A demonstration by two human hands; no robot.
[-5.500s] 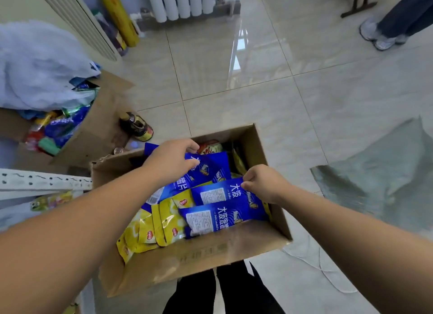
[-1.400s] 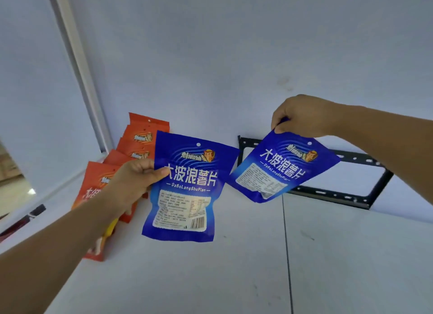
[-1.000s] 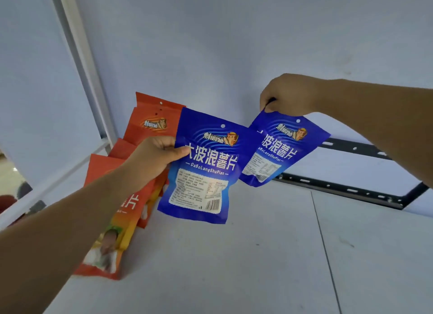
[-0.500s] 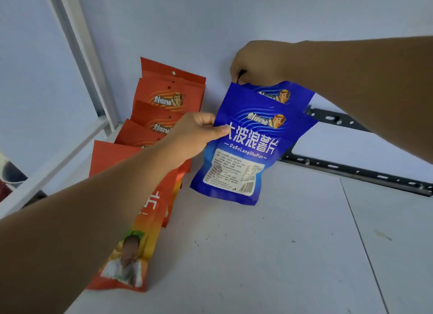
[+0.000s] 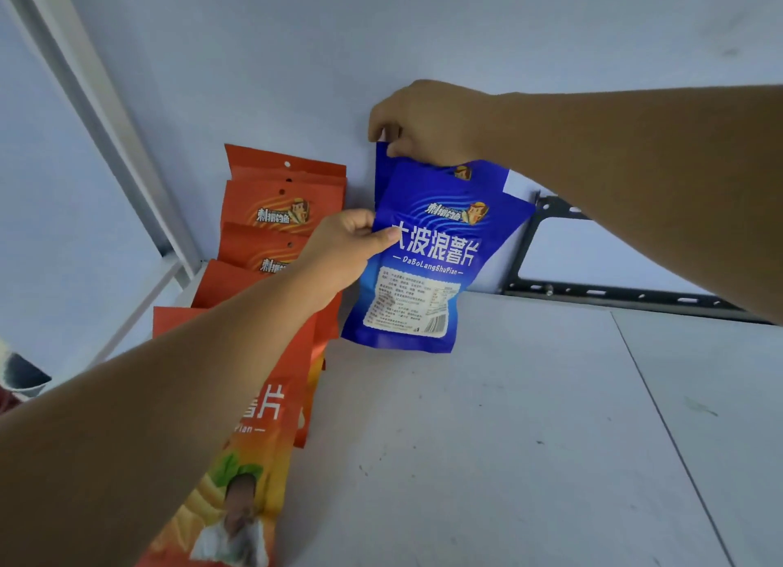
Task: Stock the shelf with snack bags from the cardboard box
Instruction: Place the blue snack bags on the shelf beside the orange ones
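Observation:
Two blue snack bags stand at the back of the white shelf [image 5: 487, 439], one behind the other. My left hand [image 5: 343, 249] grips the left edge of the front blue bag [image 5: 428, 270], whose bottom rests on the shelf. My right hand [image 5: 423, 121] pinches the top of the rear blue bag [image 5: 487, 172], pressed against the back wall and mostly hidden by the front one. A row of several orange snack bags [image 5: 279, 202] stands just to the left. The cardboard box is out of view.
A white upright post [image 5: 106, 113] bounds the shelf on the left. A black slotted bracket [image 5: 614, 291] runs along the back wall to the right of the blue bags. The shelf surface stretches bare to the right and front.
Both hands went from the cardboard box up to the shelf with a blue bag each. Over the last second the bags came together and moved back against the wall beside the orange row.

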